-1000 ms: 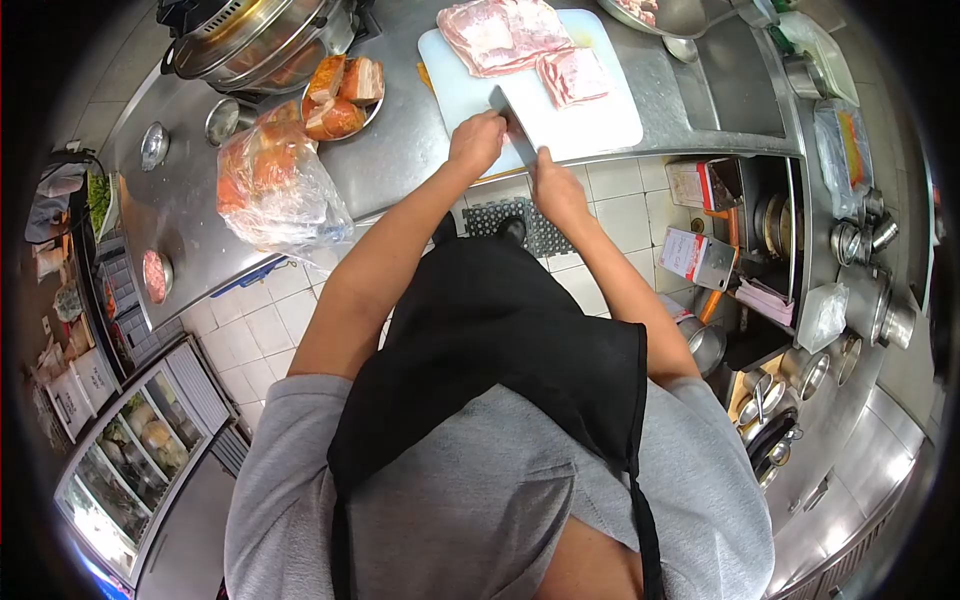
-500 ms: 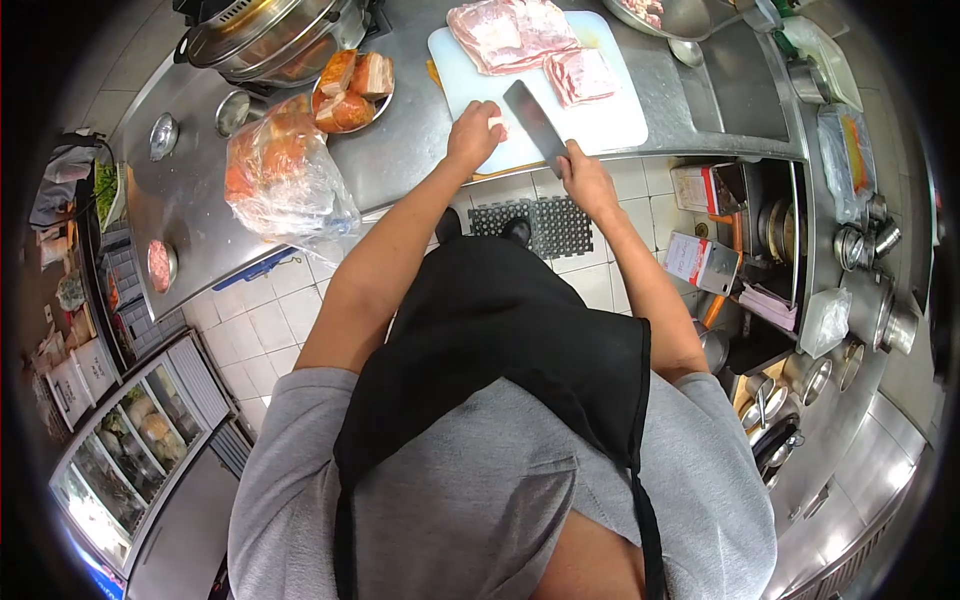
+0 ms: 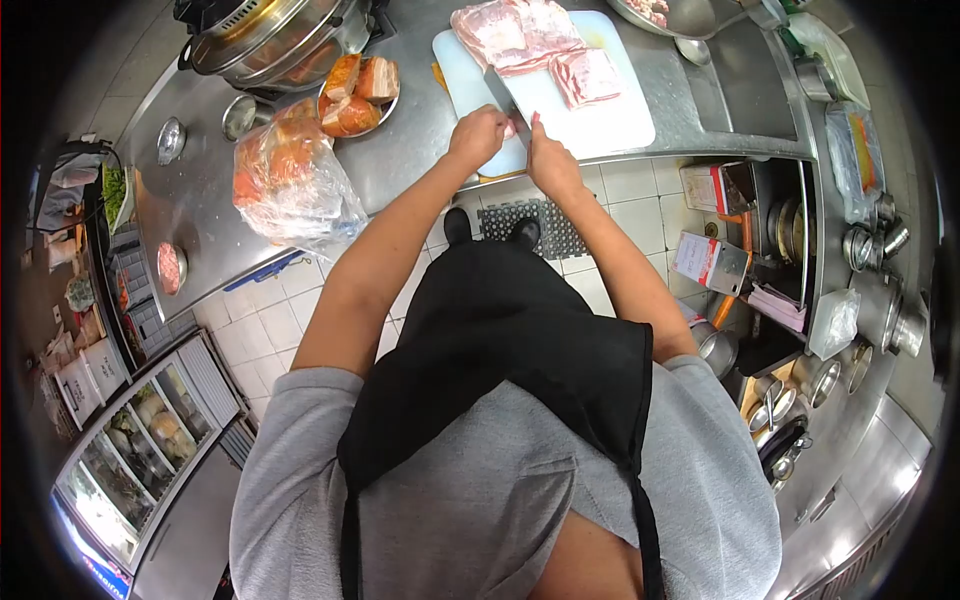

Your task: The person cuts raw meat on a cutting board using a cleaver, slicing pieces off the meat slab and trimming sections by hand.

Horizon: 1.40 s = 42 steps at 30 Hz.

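Observation:
My right hand grips the handle of a cleaver with a broad steel blade. The blade stands over the white cutting board, close beside my left hand. With bent fingers, my left hand holds a small piece of pale pink meat near the board's front edge; most of that piece is hidden by the fingers and the blade. Farther back on the board lie a large slab of raw meat and a smaller slab.
A bowl of browned meat chunks stands left of the board, beside a plastic bag of orange-red meat. Behind them sits a large steel pot. A ladle lies by the sink recess at right.
My right hand has moved left with the cleaver, bringing the blade up to the small piece at my left hand. The slabs stay in place on the board.

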Available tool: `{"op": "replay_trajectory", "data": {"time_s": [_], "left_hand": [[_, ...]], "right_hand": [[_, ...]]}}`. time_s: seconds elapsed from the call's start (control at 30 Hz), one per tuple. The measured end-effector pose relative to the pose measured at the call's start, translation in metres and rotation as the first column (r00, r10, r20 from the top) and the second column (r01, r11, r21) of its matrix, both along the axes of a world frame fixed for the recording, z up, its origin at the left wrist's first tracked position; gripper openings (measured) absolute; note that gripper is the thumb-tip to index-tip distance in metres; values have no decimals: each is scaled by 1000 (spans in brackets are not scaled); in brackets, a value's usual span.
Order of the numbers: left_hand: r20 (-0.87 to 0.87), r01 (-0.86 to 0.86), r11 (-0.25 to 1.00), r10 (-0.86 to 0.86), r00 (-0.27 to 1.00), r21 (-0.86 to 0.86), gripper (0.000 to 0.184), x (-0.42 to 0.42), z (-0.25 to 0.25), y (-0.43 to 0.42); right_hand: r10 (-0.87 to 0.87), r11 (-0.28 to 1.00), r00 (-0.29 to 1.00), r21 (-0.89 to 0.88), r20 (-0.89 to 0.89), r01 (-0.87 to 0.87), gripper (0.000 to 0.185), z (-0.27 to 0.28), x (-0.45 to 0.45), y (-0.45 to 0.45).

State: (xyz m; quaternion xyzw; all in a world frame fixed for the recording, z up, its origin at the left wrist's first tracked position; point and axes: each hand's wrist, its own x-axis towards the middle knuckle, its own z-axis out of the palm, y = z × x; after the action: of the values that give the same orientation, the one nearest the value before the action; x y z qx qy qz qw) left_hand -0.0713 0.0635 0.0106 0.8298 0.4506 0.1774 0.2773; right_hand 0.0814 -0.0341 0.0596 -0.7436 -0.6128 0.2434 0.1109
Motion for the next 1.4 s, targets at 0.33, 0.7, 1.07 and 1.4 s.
{"op": "replay_trajectory", "data": {"time_s": [0.33,0.7,1.07,1.4], "left_hand": [[-62,-161,986,158,985,-36,15,13,9,-6],[51,-158,984,162,985,-76,20,-2,-2,-13],[43,-6,994,2,999,106,10,-2,-9,1],[-60,-129,991,130,990,32,9,8,-6,-8]], "right_hand": [[29,1000,999,5,-28,-29,37,-1,38,-72],[-54,997,986,38,-156,60,34,-14,64,-5],[48,991,996,-128,77,-37,33,36,8,-44],[19,1000,998,-20,-54,-20,35,-10,27,-52]]}}
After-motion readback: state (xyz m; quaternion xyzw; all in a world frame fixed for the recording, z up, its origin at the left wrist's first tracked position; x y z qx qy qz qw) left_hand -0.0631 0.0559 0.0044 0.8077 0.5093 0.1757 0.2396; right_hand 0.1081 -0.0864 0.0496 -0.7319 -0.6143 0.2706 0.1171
